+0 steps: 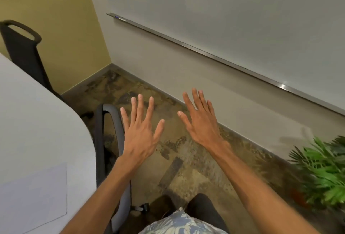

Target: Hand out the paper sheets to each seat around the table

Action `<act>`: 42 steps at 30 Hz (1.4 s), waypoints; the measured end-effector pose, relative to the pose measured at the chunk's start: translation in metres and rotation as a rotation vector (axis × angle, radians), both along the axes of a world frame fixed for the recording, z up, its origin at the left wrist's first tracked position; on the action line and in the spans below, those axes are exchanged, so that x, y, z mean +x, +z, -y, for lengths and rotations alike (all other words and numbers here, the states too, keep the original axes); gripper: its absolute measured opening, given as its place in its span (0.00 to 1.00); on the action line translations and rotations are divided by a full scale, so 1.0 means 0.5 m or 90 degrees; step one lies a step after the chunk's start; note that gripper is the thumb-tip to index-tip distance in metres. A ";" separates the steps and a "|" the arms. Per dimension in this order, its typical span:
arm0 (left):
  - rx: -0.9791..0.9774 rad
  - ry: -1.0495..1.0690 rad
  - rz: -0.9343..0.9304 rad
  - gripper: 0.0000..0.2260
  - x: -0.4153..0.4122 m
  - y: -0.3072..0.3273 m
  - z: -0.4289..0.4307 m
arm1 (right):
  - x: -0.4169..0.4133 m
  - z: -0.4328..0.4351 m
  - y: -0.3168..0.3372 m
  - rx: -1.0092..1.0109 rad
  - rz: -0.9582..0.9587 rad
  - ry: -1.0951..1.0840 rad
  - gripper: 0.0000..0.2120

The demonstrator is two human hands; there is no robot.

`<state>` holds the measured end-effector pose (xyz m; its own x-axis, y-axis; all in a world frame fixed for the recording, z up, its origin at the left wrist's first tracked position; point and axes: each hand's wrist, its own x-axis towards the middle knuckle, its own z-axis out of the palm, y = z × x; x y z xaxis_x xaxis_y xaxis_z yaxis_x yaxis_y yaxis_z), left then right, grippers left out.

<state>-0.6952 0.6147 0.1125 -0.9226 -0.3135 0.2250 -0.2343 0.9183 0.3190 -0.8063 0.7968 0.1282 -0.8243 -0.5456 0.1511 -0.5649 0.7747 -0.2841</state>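
Both hands, left hand (140, 136) and right hand (202, 125), hover empty at frame centre, fingers spread apart above the floor. One paper sheet (35, 194) lies flat on the white table (37, 114) at lower left, beside a grey chair (113, 121).

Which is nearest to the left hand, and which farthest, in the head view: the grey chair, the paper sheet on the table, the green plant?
From the left hand:
1. Grey chair, directly beside it, on its left.
2. Paper sheet, lower left, lying on the table.
3. Green plant, far right, by the wall.

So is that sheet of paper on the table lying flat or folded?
Flat. The sheet lies spread on the white table, its edges and one corner showing, with no crease visible.
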 end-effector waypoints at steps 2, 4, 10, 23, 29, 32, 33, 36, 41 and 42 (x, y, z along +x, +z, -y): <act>-0.007 0.027 0.010 0.33 -0.040 -0.002 0.024 | -0.058 0.035 -0.004 -0.005 0.007 0.022 0.31; -0.016 0.054 0.023 0.33 -0.081 -0.008 0.048 | -0.117 0.071 -0.010 -0.013 0.017 0.044 0.32; -0.043 0.136 0.041 0.32 -0.206 -0.033 0.122 | -0.300 0.188 -0.034 -0.045 0.010 0.144 0.32; -0.081 0.391 0.106 0.33 -0.362 -0.021 0.275 | -0.521 0.438 -0.028 -0.029 0.039 0.385 0.32; -0.068 0.513 0.126 0.34 -0.370 -0.027 0.373 | -0.562 0.608 -0.052 -0.031 0.031 0.481 0.31; -0.051 0.558 0.121 0.34 -0.373 -0.041 0.457 | -0.577 0.732 -0.065 -0.030 0.046 0.542 0.31; -0.053 0.567 0.121 0.34 -0.373 -0.045 0.483 | -0.580 0.767 -0.066 -0.029 0.047 0.556 0.31; -0.051 0.604 0.115 0.34 -0.376 -0.056 0.578 | -0.594 0.881 -0.061 -0.014 0.033 0.598 0.31; -0.071 0.674 0.109 0.34 -0.371 -0.054 0.720 | -0.589 1.053 -0.033 0.026 0.031 0.649 0.31; -0.074 0.687 0.107 0.35 -0.369 -0.052 0.744 | -0.585 1.085 -0.029 0.027 0.023 0.661 0.31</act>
<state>-0.8796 0.2429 0.0865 -0.1975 -0.9591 0.2027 -0.9650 0.2266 0.1317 -1.0988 0.2542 0.1137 0.0512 -0.9937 0.0998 -0.9510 -0.0790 -0.2988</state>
